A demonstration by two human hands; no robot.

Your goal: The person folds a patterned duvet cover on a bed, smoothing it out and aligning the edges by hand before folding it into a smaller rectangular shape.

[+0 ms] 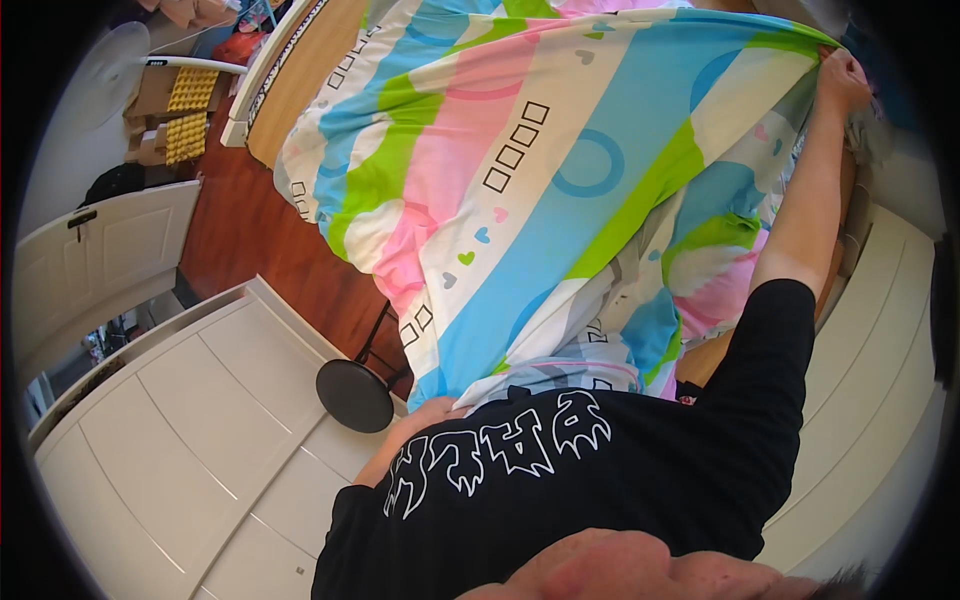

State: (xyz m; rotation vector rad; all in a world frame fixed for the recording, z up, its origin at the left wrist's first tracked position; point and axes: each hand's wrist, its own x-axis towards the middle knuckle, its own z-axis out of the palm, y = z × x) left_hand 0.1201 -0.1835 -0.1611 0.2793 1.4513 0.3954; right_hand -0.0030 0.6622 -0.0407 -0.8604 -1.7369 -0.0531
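Note:
A large duvet cover (560, 170) with blue, green, pink and white bands, hearts and squares spreads over the bed and is pulled taut toward me. At the far right, my right hand (845, 80) is closed around one corner, with that arm stretched out. My left hand (436, 410) is low, close to my body, at the cover's near left edge. Its fingers are mostly hidden by the fabric and my black shirt, but they appear closed on the cloth. Under the lifted edge, more rumpled patterned bedding (700, 270) shows.
A round dark stool (355, 396) stands left of me on the reddish wooden floor (235, 225). White cabinet doors (180, 430) and an open white door (110, 235) lie to the left. Yellow egg-carton-like trays (190, 115) and a white fan (112, 75) are at the far left.

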